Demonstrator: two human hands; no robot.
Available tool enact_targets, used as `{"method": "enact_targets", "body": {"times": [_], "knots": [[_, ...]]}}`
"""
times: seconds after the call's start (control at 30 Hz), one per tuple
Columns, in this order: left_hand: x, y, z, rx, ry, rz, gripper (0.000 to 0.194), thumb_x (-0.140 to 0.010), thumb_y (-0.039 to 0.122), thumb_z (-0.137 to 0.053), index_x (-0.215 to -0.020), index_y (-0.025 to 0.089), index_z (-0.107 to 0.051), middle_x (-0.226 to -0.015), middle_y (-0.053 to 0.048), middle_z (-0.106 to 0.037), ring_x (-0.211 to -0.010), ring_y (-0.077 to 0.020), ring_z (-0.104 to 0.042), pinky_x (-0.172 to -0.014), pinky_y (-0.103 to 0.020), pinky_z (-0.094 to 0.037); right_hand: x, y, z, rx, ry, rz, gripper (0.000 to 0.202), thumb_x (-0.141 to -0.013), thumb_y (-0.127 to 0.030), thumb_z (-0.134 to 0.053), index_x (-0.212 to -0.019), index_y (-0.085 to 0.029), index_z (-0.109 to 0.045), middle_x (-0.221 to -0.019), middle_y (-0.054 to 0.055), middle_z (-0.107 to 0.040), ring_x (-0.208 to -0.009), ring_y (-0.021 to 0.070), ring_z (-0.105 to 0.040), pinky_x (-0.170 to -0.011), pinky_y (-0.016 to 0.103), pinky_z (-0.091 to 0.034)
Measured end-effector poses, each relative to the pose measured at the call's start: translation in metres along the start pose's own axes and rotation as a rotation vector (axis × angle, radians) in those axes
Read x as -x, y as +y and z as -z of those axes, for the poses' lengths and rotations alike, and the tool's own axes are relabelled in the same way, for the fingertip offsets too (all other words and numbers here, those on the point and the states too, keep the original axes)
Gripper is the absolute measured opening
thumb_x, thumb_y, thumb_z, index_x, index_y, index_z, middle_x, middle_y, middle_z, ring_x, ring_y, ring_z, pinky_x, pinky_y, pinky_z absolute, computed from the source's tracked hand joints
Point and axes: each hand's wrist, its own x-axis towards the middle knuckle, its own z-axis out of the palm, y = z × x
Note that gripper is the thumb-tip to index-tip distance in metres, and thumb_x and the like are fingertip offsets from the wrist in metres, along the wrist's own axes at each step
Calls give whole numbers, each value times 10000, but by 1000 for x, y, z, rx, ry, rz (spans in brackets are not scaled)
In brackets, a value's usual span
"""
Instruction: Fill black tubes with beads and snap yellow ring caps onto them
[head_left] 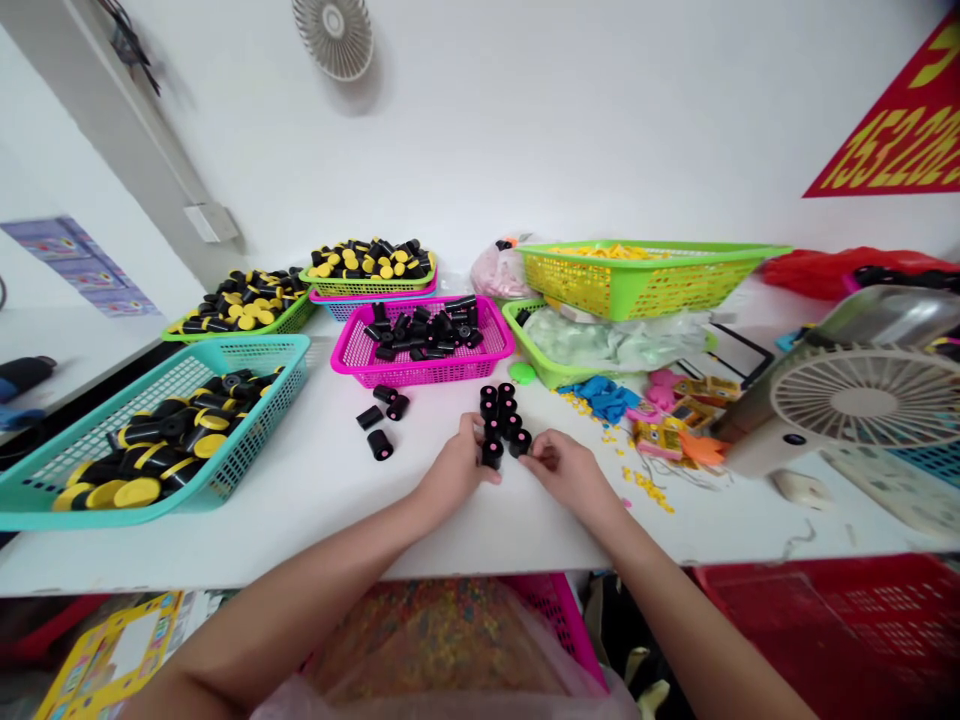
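Several short black cylinders (499,408) with pink dots on their tops stand upright in two columns on the white table. My left hand (459,458) is at the near left end of this group, fingers and thumb curled about the front black cylinder (492,454). On the other side my right hand (568,466) has thumb and fingertips closed at the front right black cylinder (520,441); its other fingers curl inward. Left of my hands lie several loose black cylinders (380,444), one showing a pink dot.
Behind the group stands a magenta basket (420,375) of black cylinders. A turquoise basket (225,478) at left holds black cylinders with yellow caps. Yellow bits (651,490), a blue glove-like bundle (602,397) and a small fan (862,400) are at right.
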Motion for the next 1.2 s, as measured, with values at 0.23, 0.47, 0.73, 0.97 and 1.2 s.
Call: {"method": "enact_targets", "body": {"times": [0.23, 0.47, 0.73, 0.97, 1.2], "knots": [[-12, 13, -1, -141, -23, 42, 835, -512, 119, -902, -1119, 212, -337, -919, 1, -613, -807, -189, -633, -773, -301, -484, 0, 7, 0, 10, 6, 51, 231, -767, -435, -634, -734, -218, -563, -744, 30, -635, -622, 178, -617, -627, 328, -522], [-1, 10, 64, -616, 152, 236, 599, -804, 338, -707, -1312, 203, -419, -1389, -200, -431, -1275, -403, -455, -1028, -552, -357, 2, 1, 3, 34, 42, 105, 245, -825, -450, -611, -759, -215, -592, -766, 34, -651, -625, 169, -624, -624, 314, -528], [-40, -18, 107, -937, 114, 405, 509, -859, 485, -559, -1269, 185, -596, -1412, -248, -468, -1329, -465, -354, -1020, -592, -299, 2, -1, 4, 38, 32, 180, 219, -870, -406, -568, -763, -215, -567, -839, 49, -610, -692, 171, -621, -623, 312, -551], [4, 18, 54, -948, -89, 209, 731, -800, 713, -486, -1247, 145, -592, -1349, -279, -508, -1251, -473, -436, -1005, -607, -301, 12, -22, 7, 239, 192, 526, 98, -909, -277, -567, -846, -236, -630, -974, 102, -657, -991, 252, -636, -915, 460, -529], [64, 40, 25, -891, -287, 110, 730, -676, 626, -709, -1198, 139, -559, -1235, -249, -553, -1159, -452, -501, -961, -568, -366, 53, -57, -32, 141, -327, 465, 302, -867, -40, -532, -1107, -204, -614, -1210, 101, -643, -1149, 212, -603, -982, 371, -528]]}}
